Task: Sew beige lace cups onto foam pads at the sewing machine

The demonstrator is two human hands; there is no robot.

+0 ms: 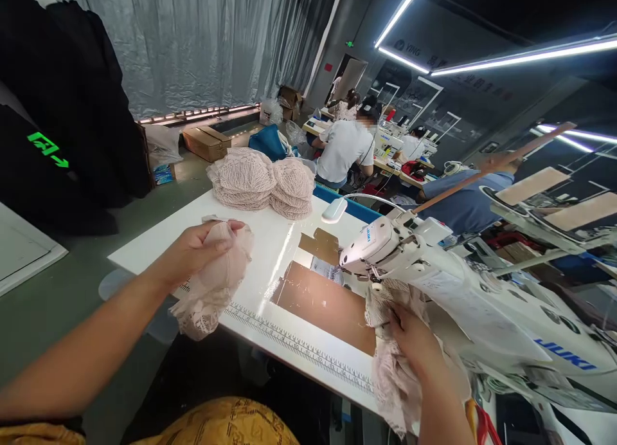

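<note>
Above yellow clothing (231, 422) — grips lace piece (227, 258) in left hand (205, 247), at table (263, 258) edge. Clasps lace cloth (393, 377) in right hand (417, 339), beside sewing machine (463, 287) — apparently arranging fabric; seemingly calls for flattening cloth, fingers clear.

pale-pink sheer lace piece (226, 268), bunched in your left hand (207, 244), drooping at the edge of the counter (265, 255), crumpled beige-pink lace fabric (391, 371) under your right hand (413, 336)
</note>
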